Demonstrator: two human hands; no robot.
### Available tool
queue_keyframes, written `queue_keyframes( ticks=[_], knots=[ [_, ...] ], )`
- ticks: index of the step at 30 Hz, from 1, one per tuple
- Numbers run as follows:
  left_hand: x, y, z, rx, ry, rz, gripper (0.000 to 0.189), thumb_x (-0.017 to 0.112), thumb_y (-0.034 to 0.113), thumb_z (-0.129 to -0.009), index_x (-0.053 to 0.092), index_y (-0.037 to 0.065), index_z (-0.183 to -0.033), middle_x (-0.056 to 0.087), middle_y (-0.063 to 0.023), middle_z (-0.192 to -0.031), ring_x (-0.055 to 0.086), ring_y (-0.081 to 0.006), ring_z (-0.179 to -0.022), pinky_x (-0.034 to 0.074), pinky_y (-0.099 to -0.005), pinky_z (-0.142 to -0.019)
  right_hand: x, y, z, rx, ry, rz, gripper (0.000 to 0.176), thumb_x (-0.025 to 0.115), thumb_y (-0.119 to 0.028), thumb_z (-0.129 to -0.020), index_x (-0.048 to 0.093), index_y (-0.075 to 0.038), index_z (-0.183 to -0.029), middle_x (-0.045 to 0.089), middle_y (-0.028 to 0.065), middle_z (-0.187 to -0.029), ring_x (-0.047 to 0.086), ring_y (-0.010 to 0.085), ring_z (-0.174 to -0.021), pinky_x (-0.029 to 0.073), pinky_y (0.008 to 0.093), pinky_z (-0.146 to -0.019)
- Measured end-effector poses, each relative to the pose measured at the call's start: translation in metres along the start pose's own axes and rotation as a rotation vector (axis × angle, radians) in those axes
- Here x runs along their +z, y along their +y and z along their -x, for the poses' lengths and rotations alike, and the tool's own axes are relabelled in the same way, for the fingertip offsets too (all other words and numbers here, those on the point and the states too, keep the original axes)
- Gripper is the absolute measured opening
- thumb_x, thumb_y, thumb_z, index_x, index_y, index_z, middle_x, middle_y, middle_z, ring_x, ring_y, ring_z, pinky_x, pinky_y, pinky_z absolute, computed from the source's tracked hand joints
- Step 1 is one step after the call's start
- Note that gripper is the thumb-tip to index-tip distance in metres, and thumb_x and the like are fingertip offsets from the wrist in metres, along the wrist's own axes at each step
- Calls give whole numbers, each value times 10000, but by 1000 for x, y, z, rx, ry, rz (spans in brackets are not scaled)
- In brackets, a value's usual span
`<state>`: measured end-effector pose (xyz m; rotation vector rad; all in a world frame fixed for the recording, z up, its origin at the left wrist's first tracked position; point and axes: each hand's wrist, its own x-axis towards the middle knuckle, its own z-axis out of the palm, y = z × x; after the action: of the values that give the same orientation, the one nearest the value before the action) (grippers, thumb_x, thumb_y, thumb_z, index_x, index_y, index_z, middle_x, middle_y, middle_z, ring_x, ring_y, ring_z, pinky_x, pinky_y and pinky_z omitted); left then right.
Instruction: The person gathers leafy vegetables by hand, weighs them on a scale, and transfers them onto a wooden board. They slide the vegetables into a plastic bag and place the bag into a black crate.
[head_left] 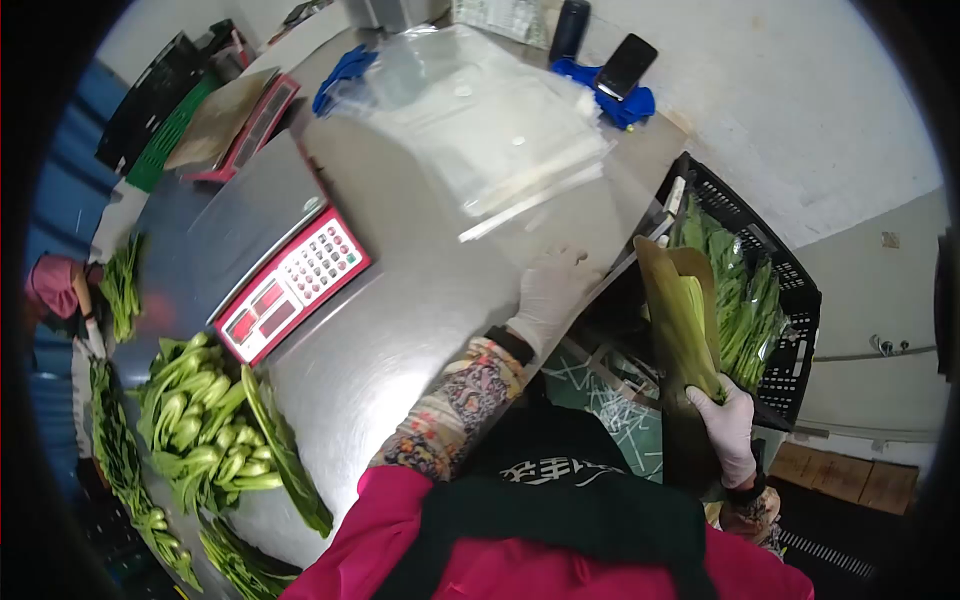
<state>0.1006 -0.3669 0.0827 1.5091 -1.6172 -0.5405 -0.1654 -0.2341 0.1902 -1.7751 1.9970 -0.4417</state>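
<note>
My right hand [728, 428], in a white glove, grips a clear bag of leafy greens [684, 320] held upright beside the table. My left hand [549, 292], also gloved, rests flat on the steel table [420, 300], fingers spread, just below a stack of clear plastic bags [490, 125]. It holds nothing. A heap of bok choy [205, 420] lies at the table's left end, beside a red-faced weighing scale [290, 285].
A black crate [775, 300] of bagged greens stands to the right of the table. At the far end lie a phone [626, 65] on a blue cloth, a dark bottle [569, 28] and a second scale [250, 125]. Another person [62, 290] handles greens at far left.
</note>
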Motion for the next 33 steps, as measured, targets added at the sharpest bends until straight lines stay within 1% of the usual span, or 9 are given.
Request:
queue_keyframes(
  ticks=[5, 10, 16, 19, 21, 23, 27, 29, 33],
  knots=[
    [35, -27, -41, -211, -314, -214, 231, 709, 233, -770, 653, 72, -926, 644, -124, -890, 617, -302, -812, 494, -395, -748, -20, 11, -5, 82, 15, -118, 281, 758, -187, -756, 673, -22, -968, 686, 136, -771, 673, 195, -669, 503, 289, -636],
    [11, 10, -49, 142, -25, -97, 201, 723, 224, -731, 628, 70, -817, 612, -128, -856, 590, -302, -863, 475, -382, -769, -18, 6, -21, -6, 4, -147, 265, 748, -139, -743, 671, 0, -956, 681, 157, -797, 677, 220, -685, 508, 294, -647],
    [23, -17, -54, 53, -239, -241, 119, 669, 164, -769, 647, 51, -800, 628, -145, -804, 599, -315, -815, 474, -392, -734, -18, 0, -34, -57, -89, -209, 261, 752, -118, -728, 671, -19, -955, 662, 166, -828, 653, 327, -750, 512, 308, -668],
    [-17, 1, -68, 262, 63, -103, 79, 658, 115, -775, 675, 55, -823, 631, -123, -796, 597, -320, -780, 480, -381, -729, -15, 5, -36, -211, -70, -106, 279, 766, -132, -710, 657, -27, -943, 660, 147, -849, 642, 328, -740, 510, 323, -654],
    [-7, -58, -59, 382, -590, -258, 49, 644, 93, -810, 654, 47, -821, 629, -101, -867, 590, -282, -796, 479, -384, -753, -4, 8, -37, -325, -23, -8, 282, 768, -166, -702, 639, -46, -922, 659, 119, -895, 629, 319, -719, 491, 344, -615],
    [1, -73, -56, 316, -407, -93, 40, 635, 84, -820, 635, 44, -824, 621, -108, -877, 587, -291, -861, 477, -389, -791, 1, 2, -43, -375, -39, 78, 271, 759, -185, -715, 640, -47, -916, 655, 117, -884, 625, 320, -714, 488, 350, -610],
    [-46, 19, -45, 253, -195, 2, 57, 624, 114, -831, 608, 63, -852, 611, -109, -894, 578, -276, -972, 475, -349, -841, 12, -2, -51, -384, -55, 109, 279, 738, -195, -745, 625, -41, -947, 658, 114, -907, 629, 325, -721, 491, 357, -608],
    [-36, 46, -29, 640, -210, -173, 119, 642, 114, -761, 605, 70, -866, 614, -87, -930, 571, -255, -1008, 461, -359, -890, 17, -3, -56, -399, -55, 122, 267, 728, -188, -748, 626, -45, -949, 658, 113, -915, 630, 322, -733, 492, 356, -617],
    [9, 134, 31, 863, -503, 3, 206, 628, 116, -666, 570, 49, -852, 600, -66, -973, 562, -259, -1026, 464, -387, -889, 36, 3, -66, -402, -100, -154, 246, 695, -165, -749, 633, -53, -959, 657, 118, -935, 631, 315, -782, 494, 351, -656]
  ],
)
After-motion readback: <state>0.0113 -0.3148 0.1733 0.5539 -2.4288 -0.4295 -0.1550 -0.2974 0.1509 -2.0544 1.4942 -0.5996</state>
